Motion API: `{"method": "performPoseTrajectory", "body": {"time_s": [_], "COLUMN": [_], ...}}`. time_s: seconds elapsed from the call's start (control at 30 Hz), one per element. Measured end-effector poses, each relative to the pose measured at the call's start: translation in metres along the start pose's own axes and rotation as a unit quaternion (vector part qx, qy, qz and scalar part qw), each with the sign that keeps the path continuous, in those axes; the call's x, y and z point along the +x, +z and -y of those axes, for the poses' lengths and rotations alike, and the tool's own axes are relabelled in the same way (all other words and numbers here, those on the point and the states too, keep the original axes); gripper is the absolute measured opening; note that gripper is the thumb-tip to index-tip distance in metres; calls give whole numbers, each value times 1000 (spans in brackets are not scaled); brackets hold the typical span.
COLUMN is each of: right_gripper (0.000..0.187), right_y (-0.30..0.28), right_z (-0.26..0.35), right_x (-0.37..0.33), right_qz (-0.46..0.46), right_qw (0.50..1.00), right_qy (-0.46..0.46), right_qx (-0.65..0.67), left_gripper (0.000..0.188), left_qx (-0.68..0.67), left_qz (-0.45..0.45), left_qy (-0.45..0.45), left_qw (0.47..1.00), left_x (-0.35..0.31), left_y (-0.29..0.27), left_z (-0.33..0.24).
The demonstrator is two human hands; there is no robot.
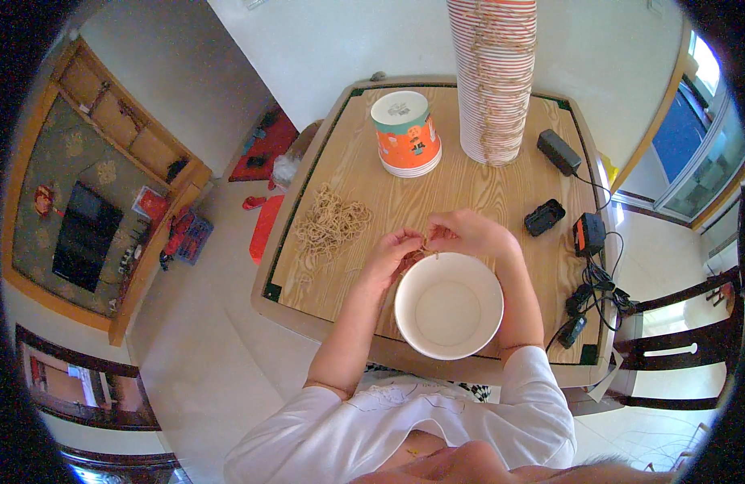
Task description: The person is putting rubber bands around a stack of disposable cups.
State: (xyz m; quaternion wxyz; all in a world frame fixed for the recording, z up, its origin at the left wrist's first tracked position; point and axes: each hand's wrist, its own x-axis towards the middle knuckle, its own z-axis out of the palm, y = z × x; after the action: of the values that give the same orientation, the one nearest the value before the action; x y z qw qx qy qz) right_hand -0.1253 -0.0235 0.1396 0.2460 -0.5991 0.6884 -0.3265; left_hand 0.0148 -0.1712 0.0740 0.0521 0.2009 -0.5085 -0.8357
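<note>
A white paper tub (449, 306) stands near the table's front edge, its open mouth facing up. Just beyond its far rim my hands meet, fingers pinched close together on a thin tan string (425, 248). My left hand (395, 253) closes on it from the left, and my right hand (471, 234) from the right, its forearm passing along the tub's right side. Part of the string shows at the rim; the rest is hidden by my fingers. To the left of my hands lies a loose tangled heap of similar tan strings (332, 222).
An upturned orange and green paper tub (406, 133) sits at the back. Beside it rises a tall stack of nested tubs (495, 89) with tan strings down its side. Black power adapter (559, 153), black plastic case (544, 217) and tangled cables (598, 286) occupy the right side.
</note>
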Motion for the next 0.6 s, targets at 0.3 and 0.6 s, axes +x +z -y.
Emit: {"method": "performPoseTrajectory", "body": {"time_s": [0.3, 0.6], "right_gripper": [22, 24], "right_y": [4, 2], "right_z": [-5, -3], "right_x": [4, 3], "right_qz": [9, 4], "right_qw": [999, 1000], "right_qy": [-3, -12], "right_qx": [30, 14], "left_gripper": [15, 26], "left_qx": [46, 160], "left_qz": [-34, 44], "left_qy": [-10, 56], "left_qw": [998, 985], "left_x": [-6, -7], "left_y": [3, 12], "left_z": [-9, -11]}}
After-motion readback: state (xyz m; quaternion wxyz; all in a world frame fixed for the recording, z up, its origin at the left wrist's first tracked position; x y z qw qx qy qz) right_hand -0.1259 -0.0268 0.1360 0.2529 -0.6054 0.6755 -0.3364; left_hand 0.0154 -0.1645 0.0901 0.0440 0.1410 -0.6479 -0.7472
